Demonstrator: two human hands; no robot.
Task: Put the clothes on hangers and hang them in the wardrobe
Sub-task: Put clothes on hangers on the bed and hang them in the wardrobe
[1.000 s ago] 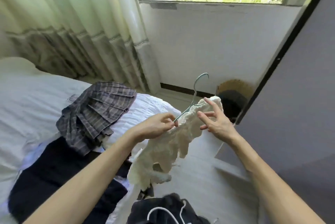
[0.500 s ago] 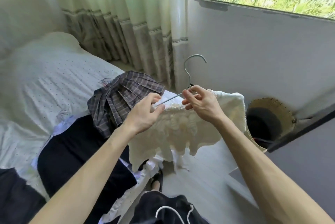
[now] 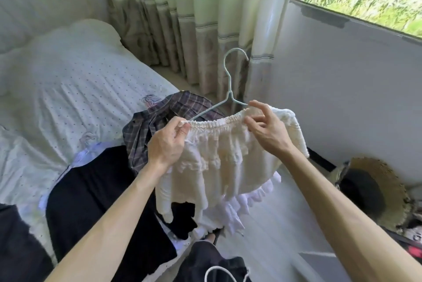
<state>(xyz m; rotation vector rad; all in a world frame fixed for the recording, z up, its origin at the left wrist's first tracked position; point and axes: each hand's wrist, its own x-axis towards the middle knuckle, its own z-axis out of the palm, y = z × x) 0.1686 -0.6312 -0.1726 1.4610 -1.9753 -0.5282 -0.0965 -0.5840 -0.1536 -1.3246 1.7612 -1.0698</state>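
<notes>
Just behind the left hand (image 3: 167, 142) lies a grey plaid pleated skirt (image 3: 146, 125). That hand pinches one end of the elastic waistband of a cream ruffled fabric garment (image 3: 223, 160), which hangs between both hands, a pale blue wire hanger (image 3: 228, 81) rising from its waistband. The right hand (image 3: 269, 132) pinches the other end. If either pinch loosens, the stretched elastic could contract and slide off the thin wire.

Head view — downward, close over bed (image 3: 68, 90)

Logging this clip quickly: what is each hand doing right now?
Left hand: pinches the waistband of the cream garment.
Right hand: pinches the same waistband beside the hanger.
</notes>
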